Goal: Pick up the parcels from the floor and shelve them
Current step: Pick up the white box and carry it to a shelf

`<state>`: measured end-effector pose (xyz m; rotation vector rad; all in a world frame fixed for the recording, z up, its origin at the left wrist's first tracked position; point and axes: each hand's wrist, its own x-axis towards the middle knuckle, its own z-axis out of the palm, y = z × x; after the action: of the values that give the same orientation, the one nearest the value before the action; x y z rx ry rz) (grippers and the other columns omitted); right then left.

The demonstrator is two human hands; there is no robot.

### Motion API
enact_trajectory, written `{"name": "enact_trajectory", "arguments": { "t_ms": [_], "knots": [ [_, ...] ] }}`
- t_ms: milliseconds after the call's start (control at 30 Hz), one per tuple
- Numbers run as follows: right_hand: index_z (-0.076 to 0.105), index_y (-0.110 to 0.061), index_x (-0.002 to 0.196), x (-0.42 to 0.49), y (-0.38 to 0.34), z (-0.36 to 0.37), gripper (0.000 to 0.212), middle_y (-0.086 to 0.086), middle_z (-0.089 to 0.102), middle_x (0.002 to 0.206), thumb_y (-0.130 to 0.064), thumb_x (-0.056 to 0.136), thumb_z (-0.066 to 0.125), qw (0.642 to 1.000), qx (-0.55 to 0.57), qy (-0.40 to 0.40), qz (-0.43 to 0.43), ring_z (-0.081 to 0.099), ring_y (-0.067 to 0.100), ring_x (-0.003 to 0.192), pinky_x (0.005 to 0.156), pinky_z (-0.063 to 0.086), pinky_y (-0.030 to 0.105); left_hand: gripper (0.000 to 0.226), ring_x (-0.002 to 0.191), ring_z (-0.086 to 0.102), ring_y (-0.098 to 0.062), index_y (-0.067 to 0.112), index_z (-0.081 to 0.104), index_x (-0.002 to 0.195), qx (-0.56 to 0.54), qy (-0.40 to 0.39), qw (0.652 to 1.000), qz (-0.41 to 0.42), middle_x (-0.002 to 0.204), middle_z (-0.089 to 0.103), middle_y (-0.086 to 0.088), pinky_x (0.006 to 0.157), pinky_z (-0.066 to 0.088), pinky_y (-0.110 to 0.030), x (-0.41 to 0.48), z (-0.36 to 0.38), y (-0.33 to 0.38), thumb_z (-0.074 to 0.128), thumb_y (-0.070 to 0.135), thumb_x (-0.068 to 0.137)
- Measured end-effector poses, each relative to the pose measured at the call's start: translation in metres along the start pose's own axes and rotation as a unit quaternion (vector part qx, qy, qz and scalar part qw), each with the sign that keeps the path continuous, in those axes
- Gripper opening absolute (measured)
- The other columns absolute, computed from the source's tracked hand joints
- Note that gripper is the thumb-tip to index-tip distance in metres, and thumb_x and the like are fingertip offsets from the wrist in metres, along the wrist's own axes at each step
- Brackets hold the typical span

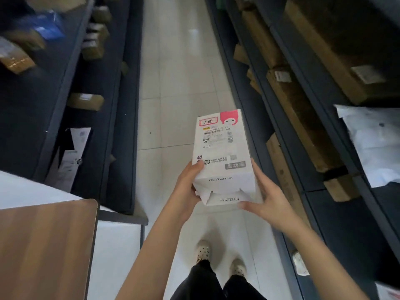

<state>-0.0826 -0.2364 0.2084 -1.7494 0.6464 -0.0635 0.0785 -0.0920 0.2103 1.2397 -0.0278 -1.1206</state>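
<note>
A tall white parcel box (223, 152) with a pink corner print and a shipping label is held out in front of me above the tiled aisle floor. My left hand (187, 189) grips its near left side, thumb on the top face. My right hand (267, 197) cups its near right corner from below and the side. Dark shelving (287, 118) runs along the right of the aisle and more dark shelving (121, 118) along the left.
Long brown cartons (303, 118) and a white bag (376, 146) lie on the right shelves. Small brown boxes (85, 101) and white mailers (71, 154) sit on the left shelves. A wooden tabletop (43, 245) is at lower left. My feet stand on the pale tiled floor (173, 83).
</note>
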Motion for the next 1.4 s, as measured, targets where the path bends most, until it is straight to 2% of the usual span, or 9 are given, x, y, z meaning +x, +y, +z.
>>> {"name": "enact_trajectory", "arguments": {
  "t_ms": [133,267,333,533,633,933,1167,1300,1400],
  "knots": [
    [0.036,-0.029,0.151,-0.005,-0.035,-0.003,0.097,-0.011,0.048,0.152,-0.055,0.068,0.078,0.997,0.07,-0.009,-0.014,0.041,0.011,0.143,0.116,0.034,0.051,0.055,0.126,0.058,-0.027,0.029,0.054,0.135,0.014,-0.021,0.998,0.053,0.134,0.064,-0.002,0.092,0.051,-0.046,-0.012,-0.003,0.006,0.061,0.037,0.082],
    [0.056,-0.029,0.135,-0.005,-0.061,0.004,0.047,-0.015,0.069,0.128,-0.04,0.088,0.055,0.988,0.144,0.015,-0.046,0.063,0.005,0.121,0.097,0.054,0.026,0.06,0.125,0.059,-0.025,0.03,0.049,0.14,0.02,-0.041,0.995,0.093,0.137,0.062,0.0,0.097,0.049,-0.049,-0.022,-0.002,0.013,0.063,0.032,0.081],
    [0.062,-0.026,0.128,0.002,-0.067,0.011,0.04,-0.012,0.073,0.12,-0.034,0.09,0.053,0.985,0.162,0.05,-0.043,0.068,0.008,0.114,0.087,0.057,0.023,0.06,0.122,0.061,-0.021,0.033,0.048,0.139,0.017,-0.046,0.994,0.097,0.135,0.064,0.004,0.092,0.054,-0.043,-0.024,-0.006,0.017,0.062,0.027,0.081],
    [0.067,-0.02,0.124,0.027,-0.066,0.031,0.045,-0.001,0.075,0.118,-0.041,0.087,0.055,0.976,0.201,0.087,0.0,0.068,0.018,0.115,0.092,0.056,0.041,0.061,0.124,0.06,-0.019,0.043,0.046,0.138,0.056,-0.063,0.994,0.075,0.133,0.064,0.011,0.098,0.051,-0.045,-0.014,-0.037,0.037,0.063,0.028,0.081],
    [0.066,-0.025,0.124,0.038,-0.065,0.037,0.045,-0.004,0.075,0.116,-0.044,0.084,0.056,0.974,0.212,0.083,0.007,0.069,0.013,0.113,0.083,0.059,0.031,0.065,0.123,0.06,-0.017,0.046,0.041,0.141,0.085,-0.068,0.99,0.089,0.134,0.063,0.013,0.094,0.054,-0.041,-0.006,-0.049,0.045,0.064,0.03,0.082],
    [0.056,-0.026,0.137,0.124,-0.082,0.024,0.059,0.004,0.073,0.122,-0.032,0.078,0.066,0.968,0.246,0.037,0.032,0.074,0.016,0.101,0.07,0.058,0.027,0.089,0.127,0.057,-0.015,0.042,0.031,0.148,0.113,-0.044,0.984,0.131,0.135,0.062,0.012,0.101,0.051,-0.044,0.056,-0.054,0.076,0.076,0.036,0.071],
    [0.064,-0.025,0.126,0.242,-0.116,-0.007,0.045,0.002,0.076,0.117,-0.034,0.082,0.062,0.96,0.27,0.07,0.011,0.073,0.017,0.102,0.077,0.057,0.03,0.084,0.124,0.06,-0.014,0.043,0.032,0.148,0.144,-0.068,0.977,0.142,0.134,0.063,0.011,0.093,0.055,-0.034,0.171,-0.046,0.164,0.073,0.035,0.074],
    [0.066,-0.023,0.123,0.317,-0.156,-0.041,0.044,0.005,0.075,0.119,-0.039,0.082,0.063,0.949,0.293,0.118,0.012,0.071,0.024,0.11,0.096,0.054,0.046,0.081,0.121,0.062,-0.015,0.042,0.039,0.144,0.145,-0.094,0.975,0.139,0.134,0.064,0.011,0.092,0.053,-0.036,0.233,-0.019,0.243,0.072,0.036,0.071],
    [0.066,-0.023,0.126,0.379,-0.189,-0.067,0.041,0.006,0.073,0.123,-0.04,0.089,0.063,0.945,0.297,0.136,0.002,0.067,0.03,0.116,0.103,0.048,0.054,0.075,0.113,0.067,-0.014,0.038,0.046,0.141,0.131,-0.104,0.975,0.145,0.129,0.068,0.009,0.082,0.055,-0.029,0.279,-0.001,0.304,0.07,0.03,0.071]
  ]
}}
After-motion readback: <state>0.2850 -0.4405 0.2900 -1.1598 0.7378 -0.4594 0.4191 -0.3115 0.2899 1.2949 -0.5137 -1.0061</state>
